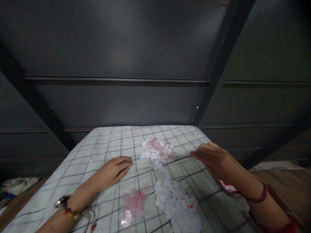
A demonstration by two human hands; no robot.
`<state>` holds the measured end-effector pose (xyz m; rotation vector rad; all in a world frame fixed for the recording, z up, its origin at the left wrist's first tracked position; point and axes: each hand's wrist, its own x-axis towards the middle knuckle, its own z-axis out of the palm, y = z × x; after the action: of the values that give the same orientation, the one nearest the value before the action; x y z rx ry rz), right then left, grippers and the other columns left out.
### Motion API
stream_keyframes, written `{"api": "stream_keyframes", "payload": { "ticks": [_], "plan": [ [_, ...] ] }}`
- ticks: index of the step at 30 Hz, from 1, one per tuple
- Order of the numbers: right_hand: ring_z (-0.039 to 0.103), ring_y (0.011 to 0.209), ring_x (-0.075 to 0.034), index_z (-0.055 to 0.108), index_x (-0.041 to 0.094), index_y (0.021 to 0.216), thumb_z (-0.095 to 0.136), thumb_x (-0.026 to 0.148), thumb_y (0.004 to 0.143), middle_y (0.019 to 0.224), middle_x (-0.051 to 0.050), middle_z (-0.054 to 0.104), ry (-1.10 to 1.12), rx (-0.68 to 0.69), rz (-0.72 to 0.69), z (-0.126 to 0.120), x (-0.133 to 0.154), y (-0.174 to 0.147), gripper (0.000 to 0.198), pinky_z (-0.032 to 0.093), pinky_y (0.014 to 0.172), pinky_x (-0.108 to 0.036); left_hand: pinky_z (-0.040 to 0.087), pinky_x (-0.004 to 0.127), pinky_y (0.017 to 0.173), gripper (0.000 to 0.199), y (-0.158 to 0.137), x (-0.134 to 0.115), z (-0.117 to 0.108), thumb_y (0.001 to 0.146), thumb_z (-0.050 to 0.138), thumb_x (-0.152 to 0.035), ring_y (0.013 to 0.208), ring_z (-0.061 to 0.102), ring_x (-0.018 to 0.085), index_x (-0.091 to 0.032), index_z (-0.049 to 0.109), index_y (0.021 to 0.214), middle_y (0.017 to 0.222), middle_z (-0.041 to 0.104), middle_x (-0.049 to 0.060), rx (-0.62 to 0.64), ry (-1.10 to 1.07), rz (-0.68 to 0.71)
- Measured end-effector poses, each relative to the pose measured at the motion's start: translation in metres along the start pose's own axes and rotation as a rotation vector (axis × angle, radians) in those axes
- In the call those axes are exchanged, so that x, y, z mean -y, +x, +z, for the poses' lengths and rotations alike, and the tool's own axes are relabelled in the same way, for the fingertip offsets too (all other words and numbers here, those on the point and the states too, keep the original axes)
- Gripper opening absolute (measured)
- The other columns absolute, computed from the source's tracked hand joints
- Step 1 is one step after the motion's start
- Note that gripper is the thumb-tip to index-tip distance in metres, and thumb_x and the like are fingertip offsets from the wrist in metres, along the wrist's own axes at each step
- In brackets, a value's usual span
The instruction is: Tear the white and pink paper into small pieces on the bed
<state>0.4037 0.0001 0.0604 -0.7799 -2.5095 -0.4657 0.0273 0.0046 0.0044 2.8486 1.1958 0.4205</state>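
Note:
My left hand [114, 170] lies on the white checked cloth [107, 139], palm down and open, with a ring on one finger and nothing in its grasp. To its right is a pile of white and pink paper scraps [156, 149]. My right hand [210, 157] hovers over the cloth's right side, thumb and fingers pressed together; whatever may be between them is too small to tell. A larger heap of white paper scraps [176, 200] spreads nearer to me, joined to the far pile by a thin trail. Left of it sits a pink, see-through clump [134, 200].
Dark metal panels [121, 103] rise right behind the table's far edge. A red and white object [228, 187] shows partly beneath my right forearm. Wooden floor [286, 184] lies to the right, and a crumpled bag-like bundle [20, 186] is low on the left.

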Motion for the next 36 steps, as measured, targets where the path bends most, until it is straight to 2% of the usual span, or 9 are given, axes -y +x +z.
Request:
{"api": "stream_keyframes", "payload": {
  "ticks": [4,12,21,36],
  "plan": [
    [0.044,0.065,-0.015,0.059,0.014,0.097,0.036,0.000,0.081,0.069,-0.004,0.054,-0.050,0.004,0.004,0.000,-0.002,0.000,0.032,0.037,0.061,-0.029,0.049,0.031,0.085,0.025,-0.001,0.001,0.001,0.089,0.040,-0.021,0.096,0.058,0.016,-0.020,0.060,0.105,0.108,0.060,0.006,-0.009,-0.009,0.004],
    [0.046,0.068,-0.015,0.060,0.018,0.097,0.035,0.000,0.080,0.072,-0.004,0.055,0.011,0.031,0.047,-0.001,0.006,0.000,0.036,0.039,0.063,-0.029,0.049,0.032,0.086,0.025,0.000,0.000,0.001,0.090,0.040,-0.021,0.097,0.058,0.016,-0.019,0.059,0.105,0.108,0.060,0.006,-0.007,-0.013,0.010],
    [0.047,0.068,-0.015,0.060,0.017,0.097,0.034,0.000,0.080,0.073,-0.004,0.056,0.019,0.005,0.033,-0.004,0.003,-0.001,0.036,0.040,0.064,-0.029,0.048,0.031,0.087,0.025,0.000,0.002,0.002,0.089,0.040,-0.021,0.098,0.057,0.016,-0.021,0.059,0.106,0.109,0.060,0.005,-0.005,-0.029,0.000],
    [0.051,0.070,-0.016,0.063,0.020,0.095,0.037,0.002,0.077,0.073,-0.004,0.058,0.042,0.038,0.017,-0.009,0.004,-0.002,0.037,0.041,0.064,-0.030,0.048,0.031,0.086,0.025,0.001,0.000,0.000,0.089,0.041,-0.021,0.097,0.058,0.016,-0.021,0.060,0.106,0.108,0.060,0.005,-0.017,-0.041,0.004]
  ]
}}
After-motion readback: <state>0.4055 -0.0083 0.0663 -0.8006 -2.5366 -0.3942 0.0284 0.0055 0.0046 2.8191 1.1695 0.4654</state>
